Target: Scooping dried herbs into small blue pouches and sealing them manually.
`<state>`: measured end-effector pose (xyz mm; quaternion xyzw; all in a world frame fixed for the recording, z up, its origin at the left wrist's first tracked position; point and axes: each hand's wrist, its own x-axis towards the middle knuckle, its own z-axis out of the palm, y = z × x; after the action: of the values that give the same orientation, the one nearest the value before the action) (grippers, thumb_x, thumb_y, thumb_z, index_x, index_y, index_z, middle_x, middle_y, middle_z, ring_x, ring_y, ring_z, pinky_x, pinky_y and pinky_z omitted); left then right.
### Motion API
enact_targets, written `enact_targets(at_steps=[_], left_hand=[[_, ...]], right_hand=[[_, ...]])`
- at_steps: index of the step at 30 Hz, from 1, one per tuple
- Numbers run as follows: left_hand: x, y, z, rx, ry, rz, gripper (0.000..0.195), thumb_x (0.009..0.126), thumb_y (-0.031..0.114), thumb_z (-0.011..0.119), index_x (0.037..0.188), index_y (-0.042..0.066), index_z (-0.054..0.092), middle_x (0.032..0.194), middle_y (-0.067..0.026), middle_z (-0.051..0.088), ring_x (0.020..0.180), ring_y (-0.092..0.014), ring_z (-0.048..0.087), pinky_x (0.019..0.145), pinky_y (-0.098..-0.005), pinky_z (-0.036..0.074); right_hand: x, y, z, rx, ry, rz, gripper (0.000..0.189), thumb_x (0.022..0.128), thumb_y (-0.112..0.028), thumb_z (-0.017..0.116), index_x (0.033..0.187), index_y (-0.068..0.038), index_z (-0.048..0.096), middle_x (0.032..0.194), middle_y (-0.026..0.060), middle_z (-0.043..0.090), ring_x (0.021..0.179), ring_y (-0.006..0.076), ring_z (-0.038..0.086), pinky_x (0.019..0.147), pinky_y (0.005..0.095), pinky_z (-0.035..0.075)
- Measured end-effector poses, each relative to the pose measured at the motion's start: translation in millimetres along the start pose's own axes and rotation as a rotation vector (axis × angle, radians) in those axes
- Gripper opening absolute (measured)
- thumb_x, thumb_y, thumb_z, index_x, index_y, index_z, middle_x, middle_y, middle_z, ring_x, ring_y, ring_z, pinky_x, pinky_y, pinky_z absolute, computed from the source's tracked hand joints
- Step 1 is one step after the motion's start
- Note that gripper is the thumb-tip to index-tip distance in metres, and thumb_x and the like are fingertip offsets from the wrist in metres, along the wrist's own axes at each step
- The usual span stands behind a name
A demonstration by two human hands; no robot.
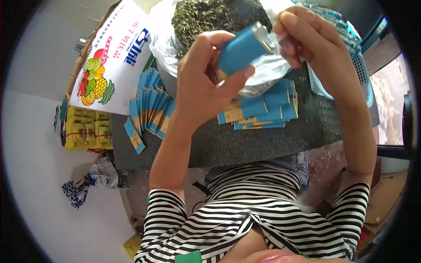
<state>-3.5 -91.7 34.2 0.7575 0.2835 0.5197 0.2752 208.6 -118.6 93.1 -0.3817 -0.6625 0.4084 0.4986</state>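
My left hand [202,79] grips a small blue packet [243,49] with a gold edge, tilted up to the right over the table. Its upper end is parted, and a pale, shiny lining shows there. Close to that end is my right hand [309,39], fingers curled together; blur hides whether they pinch the lining or something small. Behind the packet, dark dried leaves [204,19] fill a container lined with a white plastic bag [162,36]. Flat blue-and-gold packets [263,108] lie stacked below my hands, and more packets [151,102] fan out beside my left forearm.
A light-blue plastic basket [361,72] with several blue packets [342,23] stands at the right. A printed cardboard carton [111,62] with fruit pictures is at the left, above yellow wrapped packs [85,131]. The dark table [210,148] ends just before my body.
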Motion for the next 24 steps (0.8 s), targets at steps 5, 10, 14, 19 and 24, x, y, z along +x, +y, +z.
enact_targets(at_steps=[5, 10, 14, 19, 24], left_hand=[[16, -20, -7, -0.075, 0.063, -0.179, 0.041, 0.078, 0.012, 0.08, 0.11, 0.005, 0.055, 0.076, 0.0018, 0.058, 0.06, -0.001, 0.046, 0.052, -0.0191, 0.037], [29, -31, -5, -0.194, 0.093, -0.195, 0.039, 0.082, 0.015, 0.078, 0.111, 0.003, 0.054, 0.077, 0.0014, 0.058, 0.062, -0.002, 0.048, 0.053, -0.0202, 0.04], [36, -37, 0, -0.184, 0.119, -0.183, 0.038, 0.085, 0.015, 0.075, 0.112, 0.001, 0.052, 0.087, -0.0028, 0.06, 0.065, -0.004, 0.052, 0.055, -0.0216, 0.043], [44, -41, 1, -0.235, 0.136, -0.218, 0.037, 0.086, 0.013, 0.074, 0.113, 0.002, 0.051, 0.095, -0.0044, 0.059, 0.074, -0.005, 0.055, 0.059, -0.0218, 0.045], [43, -49, -5, -0.316, 0.179, -0.167, 0.038, 0.085, 0.012, 0.074, 0.113, 0.002, 0.052, 0.094, -0.0037, 0.059, 0.074, -0.006, 0.056, 0.062, -0.022, 0.048]], right_hand=[[44, -24, 5, 0.041, -0.015, 0.368, 0.019, 0.097, -0.018, 0.06, 0.09, -0.001, 0.065, 0.079, 0.0045, 0.064, 0.07, 0.0098, 0.058, 0.061, 0.0243, 0.045], [64, 17, -7, -0.3, -0.153, -0.1, 0.027, 0.103, -0.029, 0.048, 0.094, -0.006, 0.06, 0.064, -0.0029, 0.046, 0.057, 0.0055, 0.045, 0.052, 0.0218, 0.034], [75, 15, -16, -0.363, -0.127, -0.18, 0.029, 0.103, -0.03, 0.047, 0.096, -0.006, 0.06, 0.064, -0.0028, 0.047, 0.057, 0.0051, 0.046, 0.052, 0.0217, 0.035], [91, 11, -20, -0.222, -0.16, -0.045, 0.033, 0.103, -0.035, 0.044, 0.095, -0.007, 0.059, 0.066, -0.0028, 0.047, 0.057, 0.0065, 0.046, 0.053, 0.0229, 0.036], [89, 13, -3, -0.147, -0.218, 0.158, 0.03, 0.101, -0.034, 0.048, 0.092, -0.007, 0.057, 0.066, -0.0028, 0.046, 0.057, 0.0069, 0.044, 0.054, 0.022, 0.037]])
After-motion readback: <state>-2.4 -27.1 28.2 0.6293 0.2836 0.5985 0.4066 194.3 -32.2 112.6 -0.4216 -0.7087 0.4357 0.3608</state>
